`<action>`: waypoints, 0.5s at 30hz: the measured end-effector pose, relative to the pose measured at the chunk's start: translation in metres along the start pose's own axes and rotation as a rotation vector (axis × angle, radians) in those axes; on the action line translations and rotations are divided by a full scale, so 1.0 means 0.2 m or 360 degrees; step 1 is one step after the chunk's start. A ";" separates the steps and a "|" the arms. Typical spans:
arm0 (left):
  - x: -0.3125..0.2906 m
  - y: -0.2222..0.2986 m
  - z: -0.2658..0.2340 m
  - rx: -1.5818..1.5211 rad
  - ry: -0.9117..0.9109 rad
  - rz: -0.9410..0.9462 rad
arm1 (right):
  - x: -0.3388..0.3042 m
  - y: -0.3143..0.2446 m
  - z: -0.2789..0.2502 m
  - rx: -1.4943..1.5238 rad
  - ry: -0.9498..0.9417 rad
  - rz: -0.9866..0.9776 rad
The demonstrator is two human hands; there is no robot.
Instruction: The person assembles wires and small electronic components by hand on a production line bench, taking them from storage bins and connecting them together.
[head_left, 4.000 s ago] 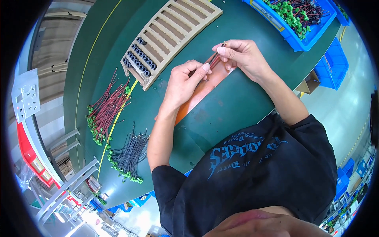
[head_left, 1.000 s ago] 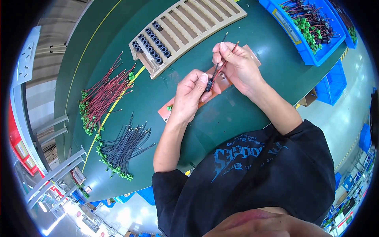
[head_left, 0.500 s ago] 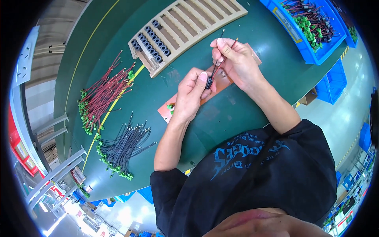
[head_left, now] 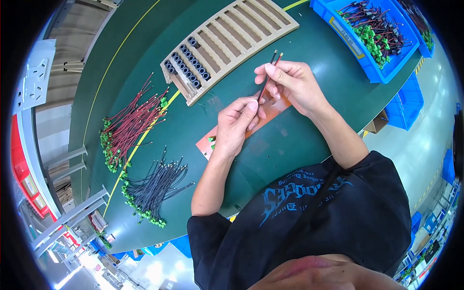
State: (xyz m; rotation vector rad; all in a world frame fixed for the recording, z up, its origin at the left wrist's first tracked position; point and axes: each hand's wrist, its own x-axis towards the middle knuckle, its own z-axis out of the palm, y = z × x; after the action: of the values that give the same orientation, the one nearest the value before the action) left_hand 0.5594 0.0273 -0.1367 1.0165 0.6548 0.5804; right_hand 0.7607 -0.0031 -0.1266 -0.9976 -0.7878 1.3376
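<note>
My left hand and my right hand are close together over the green table. Between them runs a slanted pair of wires, one red and one black, with bare tips pointing up and away. My right thumb and fingers pinch the pair near the tips. Lower down, my left thumb and fingers close on the same pair, hiding its lower end. Beneath both hands lies an orange strip-shaped board, with a small green connector near its left end.
A tan slotted tray holds several black rings. Red wires and black wires with green connectors lie in heaps at left. A blue bin of wired parts stands at far right. More blue bins sit beyond the table edge.
The wires were spread apart and now run side by side. My right hand has come slightly nearer. The black ring-like part seen at my left fingers is now hidden.
</note>
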 end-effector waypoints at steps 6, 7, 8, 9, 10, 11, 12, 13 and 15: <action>0.01 -0.01 0.02 0.0108 -0.0052 -0.0001 | 0.01 -0.03 -0.02 0.0623 0.0027 0.0111; 0.01 -0.01 0.02 0.0124 -0.0064 -0.0012 | 0.00 -0.03 -0.02 0.0504 0.0038 0.0028; 0.00 -0.01 0.02 0.0124 -0.0068 -0.0011 | 0.00 -0.03 -0.01 0.0382 0.0047 -0.0055; 0.00 0.00 0.02 0.0143 -0.0093 -0.0020 | 0.00 -0.04 -0.02 0.0380 0.0050 -0.0057; 0.00 0.00 0.02 0.0163 -0.0118 -0.0029 | 0.00 -0.04 -0.02 0.0368 0.0021 -0.0083; 0.00 0.00 0.02 0.0165 -0.0119 -0.0030 | 0.00 -0.04 -0.03 0.0359 -0.0009 -0.0108; 0.00 0.00 0.02 0.0180 -0.0122 -0.0034 | -0.01 -0.04 -0.03 0.0360 -0.0008 -0.0109; 0.00 0.00 0.02 0.0196 -0.0124 -0.0038 | -0.01 -0.04 -0.04 0.0341 -0.0008 -0.0112; 0.00 -0.02 0.02 0.0196 -0.0119 -0.0024 | -0.01 -0.04 -0.04 0.0319 -0.0008 -0.0117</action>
State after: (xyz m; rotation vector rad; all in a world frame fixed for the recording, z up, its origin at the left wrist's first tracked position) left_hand 0.5636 0.0231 -0.1382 1.1423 0.6378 0.4908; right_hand 0.7719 -0.0060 -0.1224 -0.8002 -0.6733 1.3272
